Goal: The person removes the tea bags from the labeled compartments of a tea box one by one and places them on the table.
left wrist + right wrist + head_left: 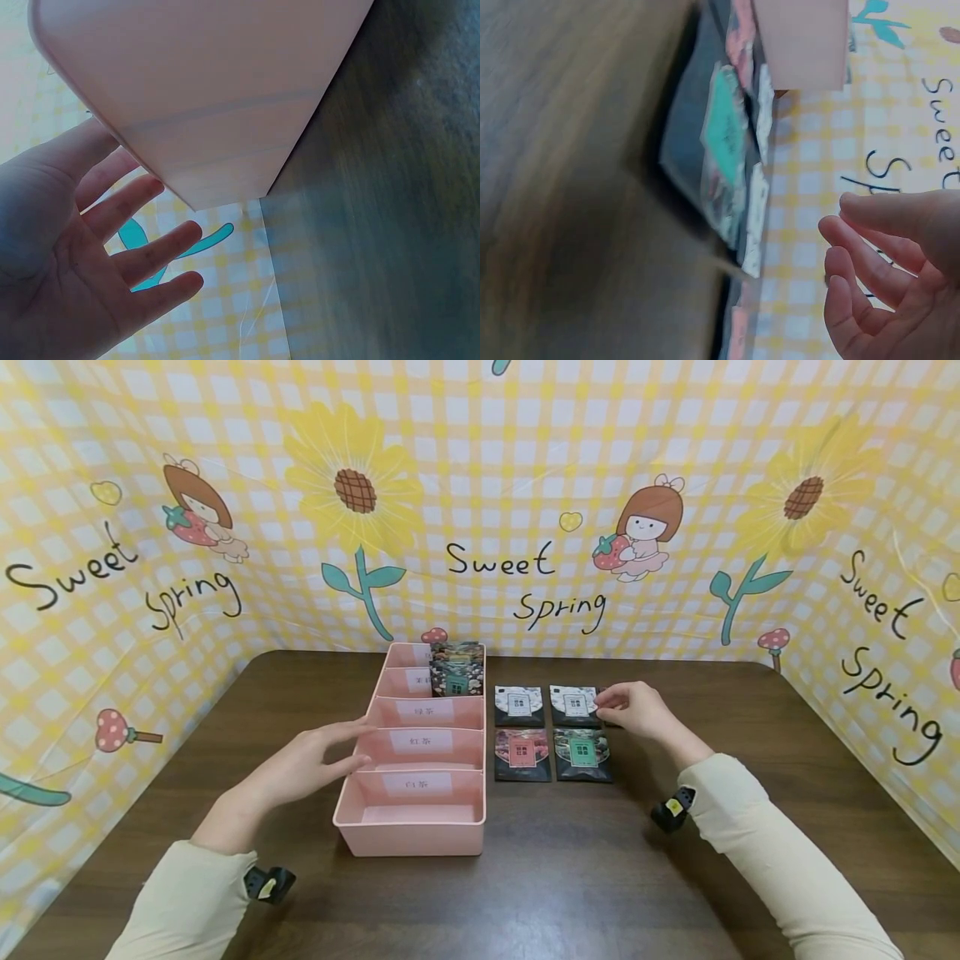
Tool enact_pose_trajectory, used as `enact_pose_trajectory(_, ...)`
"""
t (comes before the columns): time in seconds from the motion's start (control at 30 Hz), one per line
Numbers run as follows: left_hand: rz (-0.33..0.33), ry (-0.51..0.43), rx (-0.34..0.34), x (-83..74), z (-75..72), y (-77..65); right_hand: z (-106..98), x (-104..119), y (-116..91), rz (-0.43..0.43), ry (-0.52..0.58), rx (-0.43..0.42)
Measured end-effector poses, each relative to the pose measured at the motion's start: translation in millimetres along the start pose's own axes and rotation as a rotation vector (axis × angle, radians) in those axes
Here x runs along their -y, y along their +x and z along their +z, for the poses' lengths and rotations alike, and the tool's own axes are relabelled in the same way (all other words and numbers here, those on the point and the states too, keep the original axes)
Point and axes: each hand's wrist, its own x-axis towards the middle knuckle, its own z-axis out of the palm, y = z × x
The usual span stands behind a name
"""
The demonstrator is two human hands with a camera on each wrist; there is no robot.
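While left hand (307,767) touches box (408,839) | label (418,784): 白茶 | cloth (480,485): "Sweet Spring"

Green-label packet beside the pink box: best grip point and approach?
I'd pinch the green-label packet at its near-right corner, coming from the right. It's thin and lies label up, with a red-label packet on its left and a white-label packet just beyond, so its near and right edges look freer.
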Motion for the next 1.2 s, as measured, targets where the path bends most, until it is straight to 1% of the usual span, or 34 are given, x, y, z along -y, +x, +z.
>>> enact_pose_trajectory(0.17,-0.004,-0.004,0.003,-0.4,-0.2,-0.4,-3,4,-1,-0.046,0.013,0.000)
enact_pose_trajectory(0.43,-0.002,-0.004,-0.001,-1.2,-0.1,-1.0,-6,14,-4,-0.085,0.012,-0.015)
enact_pose_trajectory(0.6,-0.005,-0.006,0.000,-0.8,0.0,-1.0,-9,22,-7,-0.108,0.034,-0.001)
enact_pose_trajectory(0.87,-0.001,-0.003,-0.001,0.5,0.3,-0.1,-12,35,-8,-0.206,0.050,0.013)
enact_pose_trajectory(0.93,-0.004,-0.004,0.001,0.5,0.1,-0.2,-12,38,-8,-0.225,0.057,0.018)
enact_pose_trajectory(1.2,-0.008,-0.013,0.007,0.0,-0.2,0.0,-9,51,-1,-0.254,0.092,0.043)
